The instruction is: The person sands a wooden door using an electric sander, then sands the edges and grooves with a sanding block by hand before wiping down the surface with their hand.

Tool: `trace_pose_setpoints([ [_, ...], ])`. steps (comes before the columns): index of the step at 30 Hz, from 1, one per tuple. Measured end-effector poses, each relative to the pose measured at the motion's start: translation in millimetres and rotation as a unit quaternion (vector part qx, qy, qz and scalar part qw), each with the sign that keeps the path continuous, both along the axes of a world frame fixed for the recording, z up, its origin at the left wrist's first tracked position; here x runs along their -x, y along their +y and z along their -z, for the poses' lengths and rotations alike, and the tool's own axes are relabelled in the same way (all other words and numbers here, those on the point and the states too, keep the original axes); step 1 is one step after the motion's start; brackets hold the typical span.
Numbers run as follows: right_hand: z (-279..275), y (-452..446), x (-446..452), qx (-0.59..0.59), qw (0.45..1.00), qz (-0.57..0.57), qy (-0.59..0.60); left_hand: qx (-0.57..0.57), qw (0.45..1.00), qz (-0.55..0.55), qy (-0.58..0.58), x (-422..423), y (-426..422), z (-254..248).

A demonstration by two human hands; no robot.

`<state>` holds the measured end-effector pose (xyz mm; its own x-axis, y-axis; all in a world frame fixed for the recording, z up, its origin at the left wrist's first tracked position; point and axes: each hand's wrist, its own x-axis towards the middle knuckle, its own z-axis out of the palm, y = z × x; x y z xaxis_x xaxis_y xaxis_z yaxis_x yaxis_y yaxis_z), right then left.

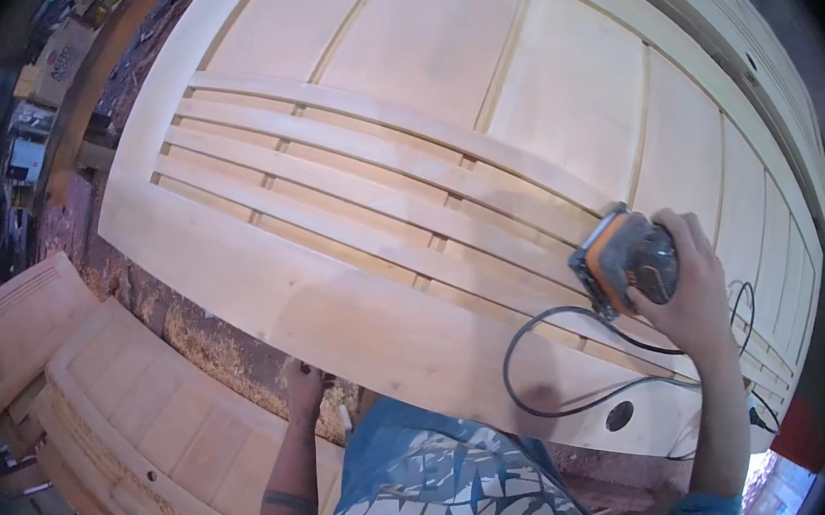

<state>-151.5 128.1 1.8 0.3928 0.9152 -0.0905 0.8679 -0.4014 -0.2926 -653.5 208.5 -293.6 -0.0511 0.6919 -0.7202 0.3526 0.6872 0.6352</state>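
An orange and black electric sander [633, 263] is gripped in my right hand [689, 272], whose fingers wrap over its dark top. Its pad faces the slats of a large pale wooden door panel [328, 294]; whether pad and wood touch, I cannot tell. From the sander a black cord [511, 368] loops across the panel's near border, close to a round dark hole [620, 415]. My left hand [304, 387] is low beside the panel's near edge, and its fingers are mostly hidden.
More wooden panels [204, 427] lie stacked at lower left, with sawdust [212, 347] between them and the door. Another pale panel [756, 52] stands beyond the far edge. Boxes and clutter [61, 60] line the left side past a wooden beam [98, 94].
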Motion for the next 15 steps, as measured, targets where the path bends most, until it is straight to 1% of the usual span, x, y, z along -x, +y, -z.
trace_pose_setpoints([
  [2, 1.5, -14.0, -16.4, -0.016, 1.0, 0.01, 0.007, 0.021, 0.999, -0.035, 0.016, 3.4, -10.1, 2.2],
  [5, 3.4, -8.2, -25.4, -0.024, 1.0, 0.002, -0.002, 0.048, 0.998, -0.021, 0.034, 20.6, -21.5, 10.9],
  [7, 5.6, 17.5, -20.8, -0.024, 1.0, -0.01, -0.005, 0.059, 0.997, -0.03, 0.039, 27.3, -22.8, 16.0],
  [11, 10.6, 85.4, 2.1, -0.049, 0.996, -0.08, 0.003, 0.061, 0.996, -0.052, 0.045, 35.2, -9.5, 28.2],
  [15, 16.2, 158.1, 38.8, -0.066, 0.989, -0.135, -0.001, 0.042, 0.996, -0.079, -0.004, 46.5, 10.0, 29.9],
])
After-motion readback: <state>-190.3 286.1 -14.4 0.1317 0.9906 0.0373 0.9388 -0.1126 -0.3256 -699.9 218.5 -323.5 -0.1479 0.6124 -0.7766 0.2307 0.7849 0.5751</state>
